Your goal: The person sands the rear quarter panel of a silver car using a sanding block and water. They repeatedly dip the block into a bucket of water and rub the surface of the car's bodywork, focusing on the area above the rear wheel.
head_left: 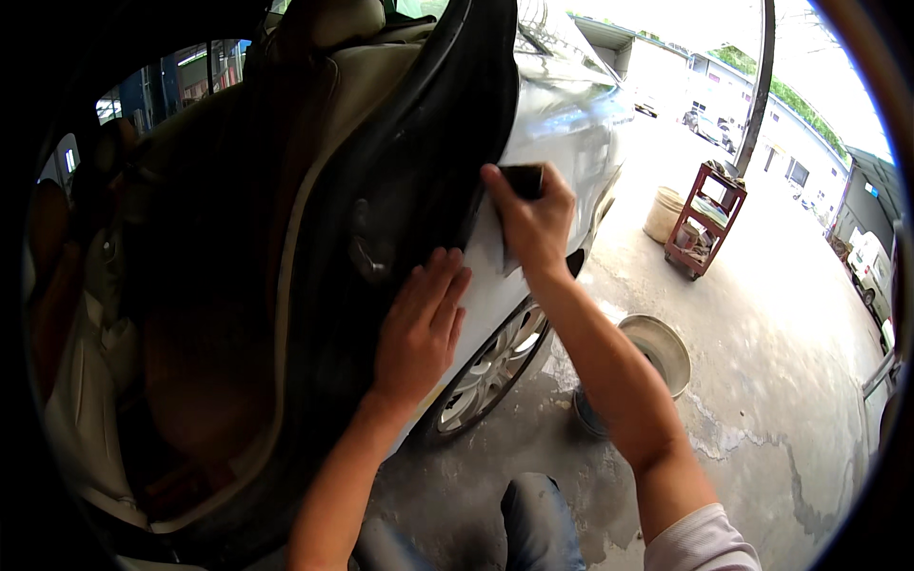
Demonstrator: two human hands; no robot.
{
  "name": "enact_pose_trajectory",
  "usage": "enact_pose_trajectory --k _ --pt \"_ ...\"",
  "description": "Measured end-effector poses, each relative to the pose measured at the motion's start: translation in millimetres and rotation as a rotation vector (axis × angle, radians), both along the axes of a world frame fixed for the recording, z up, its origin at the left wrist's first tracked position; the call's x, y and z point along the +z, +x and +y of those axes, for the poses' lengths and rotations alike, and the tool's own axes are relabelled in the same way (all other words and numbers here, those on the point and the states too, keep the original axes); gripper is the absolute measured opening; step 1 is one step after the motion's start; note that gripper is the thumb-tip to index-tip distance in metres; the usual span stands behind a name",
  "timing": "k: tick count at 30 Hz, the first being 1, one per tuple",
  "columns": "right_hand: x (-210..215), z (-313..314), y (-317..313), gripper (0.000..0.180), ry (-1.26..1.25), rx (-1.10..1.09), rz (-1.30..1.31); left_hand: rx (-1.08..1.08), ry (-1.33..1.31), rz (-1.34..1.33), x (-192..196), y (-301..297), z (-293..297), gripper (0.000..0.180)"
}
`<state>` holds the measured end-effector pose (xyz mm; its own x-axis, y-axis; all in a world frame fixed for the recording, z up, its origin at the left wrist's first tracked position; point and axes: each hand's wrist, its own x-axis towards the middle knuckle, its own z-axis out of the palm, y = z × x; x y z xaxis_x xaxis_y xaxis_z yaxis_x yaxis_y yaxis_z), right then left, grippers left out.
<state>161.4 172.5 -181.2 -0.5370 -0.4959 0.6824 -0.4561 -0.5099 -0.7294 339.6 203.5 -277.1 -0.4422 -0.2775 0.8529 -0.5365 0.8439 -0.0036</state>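
Observation:
My right hand [535, 224] is closed round a black sheet [524, 179] that looks like sandpaper. It presses this against the silver-grey rear side panel [557, 133] of a car, beside the edge of the door opening. The sheet's underside is hidden by my fingers. Lower and to the left, my left hand [424, 328] lies with its fingers stretched out on the dark door frame [367, 190], holding nothing. A metal latch [369, 257] sits on that frame, left of my fingertips. Below my hands shows the rear wheel [490, 371].
Inside the open doorway are beige seats [90, 419]. A round pale tub [659, 347] stands on the concrete floor [752, 381] by my right forearm, next to a dark bucket [590, 411]. Farther off are a red trolley [705, 224], a beige barrel [664, 211] and a post [759, 90].

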Motion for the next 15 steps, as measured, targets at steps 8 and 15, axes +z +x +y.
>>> enact_pose_trajectory --k 8,15 --pt "8.9 9.1 1.0 0.042 0.123 0.060 0.100 0.034 -0.028 0.017 -5.0 2.3 1.9 0.046" --pt "-66.6 43.5 24.1 0.037 0.120 0.179 0.143 0.085 -0.016 0.013 -32.1 10.2 13.3 0.045"
